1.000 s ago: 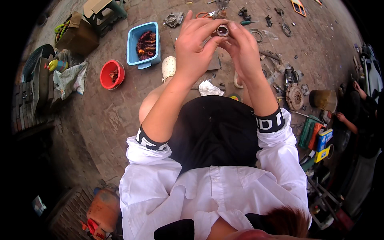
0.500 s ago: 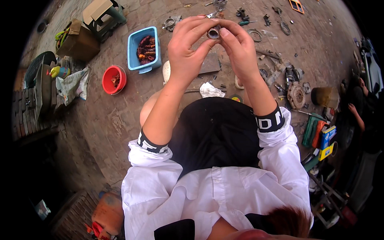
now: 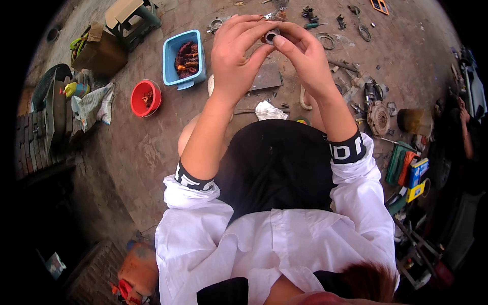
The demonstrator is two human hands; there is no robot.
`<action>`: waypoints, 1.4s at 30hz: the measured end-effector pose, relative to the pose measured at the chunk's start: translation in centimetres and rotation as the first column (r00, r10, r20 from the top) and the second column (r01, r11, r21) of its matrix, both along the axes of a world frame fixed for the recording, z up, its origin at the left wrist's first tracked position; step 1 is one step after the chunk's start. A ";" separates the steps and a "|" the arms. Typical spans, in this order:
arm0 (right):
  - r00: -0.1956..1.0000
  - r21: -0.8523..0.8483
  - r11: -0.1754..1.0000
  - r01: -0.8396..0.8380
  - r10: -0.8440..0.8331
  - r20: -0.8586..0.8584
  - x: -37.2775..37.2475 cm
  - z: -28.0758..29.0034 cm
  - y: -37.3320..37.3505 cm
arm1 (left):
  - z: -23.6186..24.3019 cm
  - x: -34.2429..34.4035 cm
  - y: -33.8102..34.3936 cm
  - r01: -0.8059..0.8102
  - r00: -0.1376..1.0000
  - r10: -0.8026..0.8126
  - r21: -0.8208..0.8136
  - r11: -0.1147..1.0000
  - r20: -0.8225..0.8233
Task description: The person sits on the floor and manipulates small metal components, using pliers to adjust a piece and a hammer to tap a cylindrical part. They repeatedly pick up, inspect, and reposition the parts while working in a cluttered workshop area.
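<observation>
Between the fingertips of both hands I hold a small dark metal part with a round hollow end, up near the top of the view. My left hand closes on it from the left, thumb and fingers bent round it. From the other side my right hand grips it, thumb against its rim. The fingers cover most of the part, so its full shape cannot be made out. Under my wrists a flat grey plate lies on the ground. Closer to me is a crumpled white cloth or paper.
To the left stand a blue tub with dark reddish coiled parts in it and a red bucket. On the right lie a round clutch-like disc, a metal ring and a screwdriver. Another person's arm shows at far right.
Both hands have risen slightly with the metal part, and its open end has turned a little. My right hand has shifted slightly to the right. At far right, the other person's arm has moved.
</observation>
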State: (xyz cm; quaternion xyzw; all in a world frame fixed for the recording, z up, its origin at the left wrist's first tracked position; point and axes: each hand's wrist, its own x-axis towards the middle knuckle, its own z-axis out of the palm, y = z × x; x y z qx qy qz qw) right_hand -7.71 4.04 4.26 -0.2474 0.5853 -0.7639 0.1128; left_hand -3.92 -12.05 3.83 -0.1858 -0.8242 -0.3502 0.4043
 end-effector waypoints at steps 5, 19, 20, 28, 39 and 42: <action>0.984 0.106 0.981 0.164 -0.156 -0.083 -0.4 -0.2 -0.5 | 0.0 -0.4 -0.4 -0.067 0.994 0.070 -0.038 0.997 0.087; 0.918 0.963 0.257 -0.082 0.395 -0.027 -1.7 -14.4 4.6 | -1.5 -0.1 -4.2 -0.193 0.954 0.166 0.087 0.977 0.249; 0.899 0.969 0.203 -0.139 0.436 0.038 -0.3 -15.4 4.5 | -1.0 0.4 -4.7 -0.211 0.945 0.176 0.101 0.972 0.276; 0.867 0.956 0.125 -0.264 0.464 0.179 10.6 -33.8 6.1 | 1.2 3.2 -6.8 -0.269 0.907 0.178 0.199 0.942 0.383; 0.795 0.852 0.498 -0.160 -0.447 0.410 20.3 -45.4 5.2 | 0.1 4.3 -6.6 -0.355 0.790 0.012 0.442 0.824 0.613; 0.588 0.687 0.715 -0.126 -0.504 0.633 19.9 -44.7 4.4 | 0.7 4.3 -6.2 -0.425 0.721 0.104 0.319 0.847 0.685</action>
